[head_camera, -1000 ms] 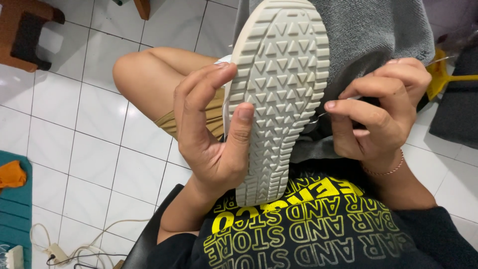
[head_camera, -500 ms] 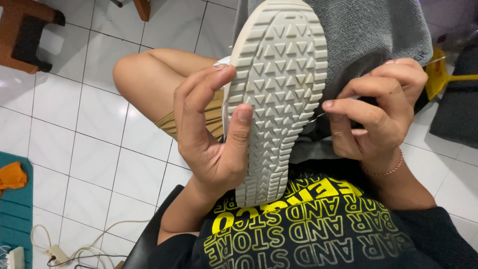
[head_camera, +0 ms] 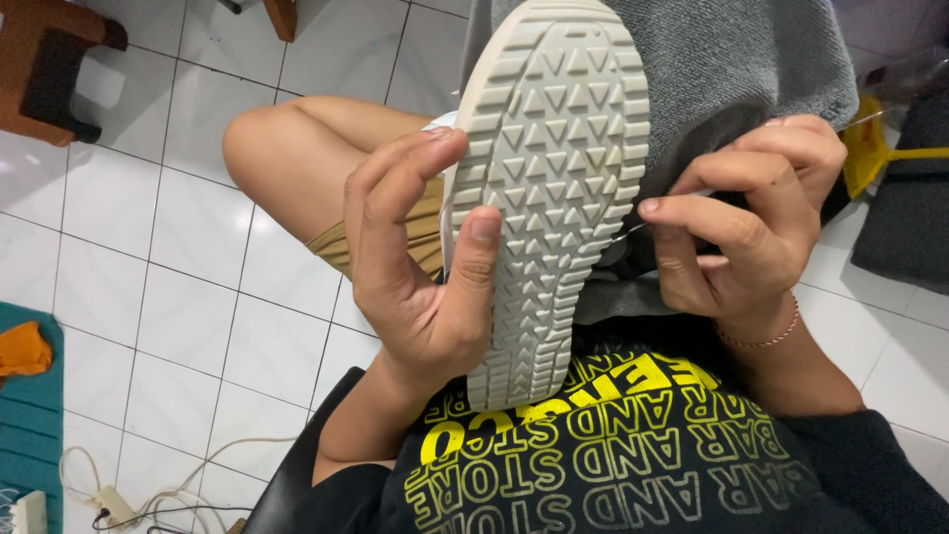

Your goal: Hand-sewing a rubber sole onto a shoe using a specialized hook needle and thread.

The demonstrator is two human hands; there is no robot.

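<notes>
While you sit over the white tiled floor (head_camera: 148, 287) with one bare knee (head_camera: 287, 158) raised, a grey cloth (head_camera: 751, 69) lies draped across your lap, reaching up to the top edge of the view. Against it stands the shoe (head_camera: 554, 188), turned so that its pale, off-white sole faces you, heel end down near your black shirt with yellow lettering (head_camera: 613, 465) and toe end up at the top of the frame. The tread shows rows of small raised triangles with ribbed bars along both edges.

Your left hand (head_camera: 415, 267) grips the shoe from its left side: the thumb presses flat on the sole near the middle, and the fingers curl round the edge toward the upper, so the hand is closed on the shoe. Your right hand (head_camera: 751, 227) sits just beside the shoe's right edge, fingers bunched, with forefinger and thumb pinched together on a thin needle (head_camera: 628, 232) whose tip points at the sole's rim. Whether the tip touches the rim, you cannot tell from here. A thin reddish bracelet (head_camera: 766, 336) circles your right wrist.

Off to the lower left lie a white cable (head_camera: 168, 494) and a teal mat (head_camera: 30, 425).
</notes>
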